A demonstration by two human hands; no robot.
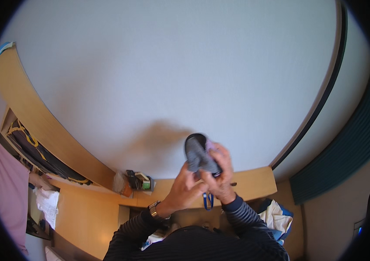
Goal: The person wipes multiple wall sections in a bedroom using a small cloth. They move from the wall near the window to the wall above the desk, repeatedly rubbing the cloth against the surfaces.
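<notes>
Grey-and-black cloth bundle [195, 153] between my two hands, held up in front of the pale wall [172, 74].
My left hand [185, 188] pinches its lower edge; my right hand [220, 168] curls round its right side, fingers bent against it, above the wooden desk [256, 180].

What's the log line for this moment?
left hand: holds grey cloth | right hand: holds grey cloth | behind: pale wall | far left: another person's pink clothing
</notes>
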